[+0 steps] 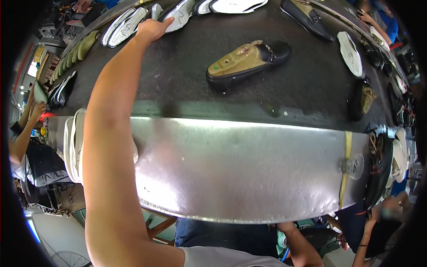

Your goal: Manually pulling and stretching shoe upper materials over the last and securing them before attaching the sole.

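My left arm stretches across to the far side of the dark table. There my left hand (153,29) closes on the near end of a white shoe sole (181,17), with the thumb along its edge; the other fingers are mostly hidden. More white soles (126,27) lie just left of the hand, and another pair (238,5) lies to its right. My right hand (285,226) is low by the near edge of the metal sheet, its fingers out of sight. In the middle of the table lies a black shoe (249,64) with a tan last in it.
A shiny metal sheet (240,169) fronts the table, with a clear round cup (354,166) at its right. Pale soles (73,147) stand beside my left arm. A black shoe (307,18), a white sole (350,54) and another lasted shoe (364,100) lie right. People work at both sides.
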`<state>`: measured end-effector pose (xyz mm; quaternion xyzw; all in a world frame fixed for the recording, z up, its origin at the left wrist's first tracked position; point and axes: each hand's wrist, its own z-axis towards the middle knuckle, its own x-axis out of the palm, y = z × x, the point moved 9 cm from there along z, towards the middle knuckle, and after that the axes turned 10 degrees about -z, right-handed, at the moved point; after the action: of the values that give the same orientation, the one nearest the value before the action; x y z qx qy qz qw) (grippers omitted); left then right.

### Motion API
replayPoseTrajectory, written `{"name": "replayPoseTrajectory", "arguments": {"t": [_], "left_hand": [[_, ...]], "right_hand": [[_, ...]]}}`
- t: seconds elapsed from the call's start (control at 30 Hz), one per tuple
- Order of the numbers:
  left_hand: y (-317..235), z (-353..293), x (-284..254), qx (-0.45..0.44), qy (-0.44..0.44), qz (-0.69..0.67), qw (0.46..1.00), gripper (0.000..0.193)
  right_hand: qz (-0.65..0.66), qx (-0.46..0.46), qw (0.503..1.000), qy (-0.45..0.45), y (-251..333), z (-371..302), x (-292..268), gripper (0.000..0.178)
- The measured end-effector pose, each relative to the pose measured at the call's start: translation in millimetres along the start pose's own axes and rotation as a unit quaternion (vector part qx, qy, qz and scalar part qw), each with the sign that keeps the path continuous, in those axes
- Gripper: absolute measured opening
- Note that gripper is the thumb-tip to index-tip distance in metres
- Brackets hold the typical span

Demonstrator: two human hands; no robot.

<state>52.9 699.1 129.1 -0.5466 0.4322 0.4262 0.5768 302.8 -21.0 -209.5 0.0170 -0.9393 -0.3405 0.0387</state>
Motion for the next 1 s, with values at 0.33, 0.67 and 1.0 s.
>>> {"name": "replayPoseTrajectory", "arguments": {"t": [0.33, 0.67, 1.0], "left_hand": [[24.8, -295.2, -110.1, 0.087, 0.071, 0.059, 0.992, 0.080], [13.3, -535.0, -63.6, 0.283, -0.078, 0.000, 0.956, 0.075], [-102.0, -367.1, 21.3, 0.213, 0.200, 0.086, 0.952, 0.064]], "right_hand": [[0.063, -0.076, 0.995, -0.029, 8.6, -71.0, 42.1, 0.047], [0.067, -0.101, 0.992, -0.033, -51.3, -116.1, 77.2, 0.048], [0.106, -0.122, 0.984, -0.074, -48.6, -147.9, 84.7, 0.037]]}}
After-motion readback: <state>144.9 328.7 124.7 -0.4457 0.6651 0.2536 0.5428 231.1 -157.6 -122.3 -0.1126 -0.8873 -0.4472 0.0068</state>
